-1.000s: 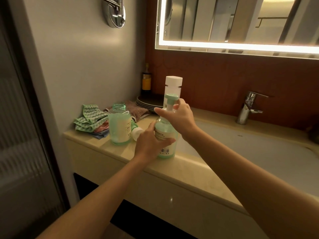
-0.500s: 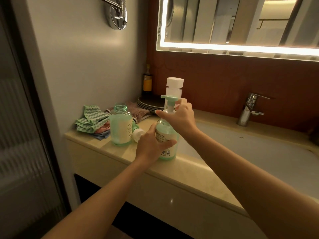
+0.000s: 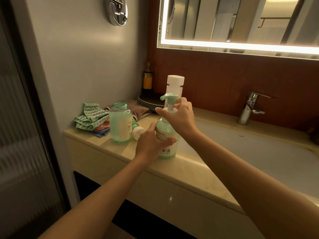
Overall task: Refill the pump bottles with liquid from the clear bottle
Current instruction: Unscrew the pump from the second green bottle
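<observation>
Presently, pump bottle (image 3: 166, 130) upright on counter (image 3: 181, 169); left hand (image 3: 150, 144) grip clasping body, right hand (image 3: 179, 118) grip clasping collar (image 3: 170, 110)

Left hand (image 3: 151, 144) grips the pump bottle (image 3: 166, 134); right hand (image 3: 180, 118) seemingly pinches its collar (image 3: 170, 110), arms extended.

The countertop (image 3: 172, 171) is finished in glossy, stone-like polish. The pump bottle (image 3: 165, 133) is formed of translucent green plastic. From it, a shiny metal faucet (image 3: 248, 109) is seen at two o'clock and woven cloth (image 3: 91, 116) at ten.
</observation>
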A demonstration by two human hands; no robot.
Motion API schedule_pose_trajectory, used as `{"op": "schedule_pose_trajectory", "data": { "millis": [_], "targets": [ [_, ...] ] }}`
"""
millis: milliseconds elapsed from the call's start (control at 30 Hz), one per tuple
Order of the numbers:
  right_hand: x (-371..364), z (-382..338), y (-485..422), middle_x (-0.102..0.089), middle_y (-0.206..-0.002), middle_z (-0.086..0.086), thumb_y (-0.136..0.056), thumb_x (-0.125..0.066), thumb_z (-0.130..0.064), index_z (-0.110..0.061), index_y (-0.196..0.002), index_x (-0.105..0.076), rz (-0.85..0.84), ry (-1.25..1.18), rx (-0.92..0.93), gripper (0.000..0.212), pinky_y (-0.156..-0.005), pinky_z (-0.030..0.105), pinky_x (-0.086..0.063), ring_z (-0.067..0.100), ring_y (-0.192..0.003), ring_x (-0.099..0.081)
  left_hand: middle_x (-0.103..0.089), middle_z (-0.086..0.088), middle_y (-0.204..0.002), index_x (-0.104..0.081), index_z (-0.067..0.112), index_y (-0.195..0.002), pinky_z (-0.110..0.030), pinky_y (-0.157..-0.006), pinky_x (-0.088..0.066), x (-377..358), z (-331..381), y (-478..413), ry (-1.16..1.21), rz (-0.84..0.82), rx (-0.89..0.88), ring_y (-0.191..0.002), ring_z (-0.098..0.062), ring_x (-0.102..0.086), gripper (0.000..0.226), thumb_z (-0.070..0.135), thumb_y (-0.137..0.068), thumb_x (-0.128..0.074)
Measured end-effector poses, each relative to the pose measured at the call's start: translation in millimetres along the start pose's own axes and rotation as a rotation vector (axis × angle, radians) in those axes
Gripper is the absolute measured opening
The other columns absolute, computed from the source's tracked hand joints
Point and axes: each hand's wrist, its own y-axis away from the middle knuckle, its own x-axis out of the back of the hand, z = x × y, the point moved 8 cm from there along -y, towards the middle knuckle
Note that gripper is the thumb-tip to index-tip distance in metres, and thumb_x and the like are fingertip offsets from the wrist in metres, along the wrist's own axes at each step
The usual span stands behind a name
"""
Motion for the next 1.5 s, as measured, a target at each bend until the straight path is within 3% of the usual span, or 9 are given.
{"op": "schedule_pose_trajectory", "data": {
  "millis": [133, 233, 433, 700, 800, 900, 1100, 1300, 1500],
  "targets": [
    [3, 0, 1, -0.052, -0.114, 0.004, -0.079, -0.070, -0.032, -0.010, -0.116, -0.050, 0.026, -0.023, 0.031, 0.047, -0.078, 0.025, -0.042, 0.014, -0.098, -0.050, -0.065, 0.005, -0.104, -0.051, 0.023, -0.116, -0.043, -0.078, -0.054, 0, -1, -1, -0.005, 0.006, 0.001, -0.093, -0.017, -0.063, 0.064, 0.042, -0.062, -0.080],
    [-1, -1, 5, -0.057, -0.117, 0.008, -0.083, -0.063, -0.019, -0.012, -0.121, -0.048, 0.004, -0.154, 0.025, 0.042, -0.085, 0.032, -0.049, 0.022, -0.104, -0.056, -0.066, 0.004, -0.104, -0.052, 0.021, -0.115, -0.042, -0.077, -0.054, 0, 0, -1, -0.011, 0.007, -0.003, -0.092, -0.016, -0.063, 0.063, 0.041, -0.062, -0.080],
    [1, 2, 0, -0.046, -0.122, 0.005, -0.074, -0.071, -0.045, -0.013, -0.125, -0.045, 0.034, -0.032, -0.029, 0.066, -0.094, 0.035, -0.046, 0.019, -0.111, -0.048, -0.065, 0.004, -0.103, -0.052, 0.020, -0.114, -0.041, -0.077, -0.054, 1, 0, 1, -0.010, 0.014, 0.001, -0.091, -0.016, -0.063, 0.062, 0.041, -0.062, -0.080],
    [-2, 1, 11, -0.058, -0.108, 0.004, -0.086, -0.058, -0.016, -0.010, -0.123, -0.049, -0.032, -0.252, -0.023, 0.039, -0.090, 0.035, -0.049, 0.019, -0.100, -0.056, -0.066, 0.003, -0.102, -0.053, 0.020, -0.113, -0.042, -0.075, -0.054, 0, -1, 0, -0.013, 0.009, -0.003, -0.089, -0.016, -0.064, 0.063, 0.044, -0.060, -0.079],
    [-3, 4, 10, -0.054, -0.125, 0.006, -0.083, -0.065, -0.030, -0.013, -0.131, -0.044, -0.043, -0.246, -0.054, 0.054, -0.096, 0.036, -0.046, 0.021, -0.114, -0.052, -0.066, 0.003, -0.101, -0.052, 0.020, -0.113, -0.042, -0.074, -0.054, 1, 0, -1, -0.031, 0.016, -0.011, -0.087, -0.017, -0.064, 0.064, 0.045, -0.061, -0.079],
    [4, 6, 8, -0.047, -0.126, 0.006, -0.075, -0.071, -0.043, -0.011, -0.128, -0.047, 0.035, -0.113, -0.052, 0.066, -0.097, 0.037, -0.045, 0.020, -0.115, -0.049, -0.066, 0.003, -0.104, -0.051, 0.021, -0.116, -0.042, -0.075, -0.054, 0, 0, 0, -0.035, 0.011, -0.007, -0.089, -0.017, -0.064, 0.066, 0.047, -0.061, -0.078],
    [2, 1, 14, -0.056, -0.110, 0.001, -0.085, -0.061, -0.022, -0.011, -0.122, -0.050, 0.027, -0.181, 0.004, 0.039, -0.088, 0.031, -0.048, 0.019, -0.104, -0.055, -0.065, 0.001, -0.107, -0.051, 0.018, -0.118, -0.035, -0.075, -0.055, 2, 2, 0, -0.046, 0.009, -0.019, -0.090, -0.015, -0.064, 0.064, 0.039, -0.064, -0.079],
    [1, 8, 10, -0.049, -0.125, 0.006, -0.076, -0.070, -0.044, -0.012, -0.128, -0.045, 0.025, -0.110, -0.063, 0.065, -0.095, 0.035, -0.046, 0.021, -0.114, -0.050, -0.065, 0.001, -0.110, -0.049, 0.018, -0.122, -0.033, -0.076, -0.055, 1, 3, 1, -0.058, 0.011, -0.032, -0.094, -0.016, -0.063, 0.069, 0.041, -0.065, -0.079],
    [2, 8, 10, -0.050, -0.119, 0.007, -0.080, -0.067, -0.033, -0.013, -0.122, -0.050, 0.049, -0.057, -0.035, 0.049, -0.094, 0.039, -0.048, 0.021, -0.108, -0.052, -0.066, 0.002, -0.105, -0.051, 0.019, -0.117, -0.031, -0.074, -0.054, 1, 1, 0, -0.046, 0.017, -0.023, -0.092, -0.015, -0.064, 0.063, 0.040, -0.065, -0.079]
  ]
}}
